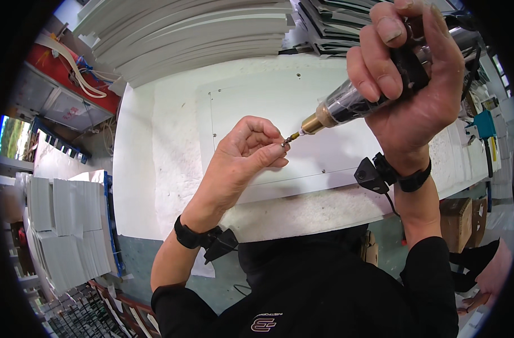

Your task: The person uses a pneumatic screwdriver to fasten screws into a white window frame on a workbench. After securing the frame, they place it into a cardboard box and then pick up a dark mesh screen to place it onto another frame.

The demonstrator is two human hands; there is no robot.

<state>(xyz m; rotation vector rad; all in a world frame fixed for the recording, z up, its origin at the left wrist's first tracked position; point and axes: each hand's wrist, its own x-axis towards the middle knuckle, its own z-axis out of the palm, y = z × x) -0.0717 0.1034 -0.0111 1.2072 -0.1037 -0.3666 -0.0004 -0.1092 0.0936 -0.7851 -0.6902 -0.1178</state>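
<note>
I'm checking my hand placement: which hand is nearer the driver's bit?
Left. Your left hand has its fingertips at the bit's far end; your right hand is farther back, wrapped around the driver.

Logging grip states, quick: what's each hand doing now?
Left hand: closed, pinching a small metal piece at the bit.
Right hand: closed around the power screwdriver.

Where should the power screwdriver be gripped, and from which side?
Probably around the thick, dark body of the power screwdriver, from the right, as the right hand holds it: the tool slants down leftward, so this keeps clear of its slim bit, which points at the left hand.
</note>
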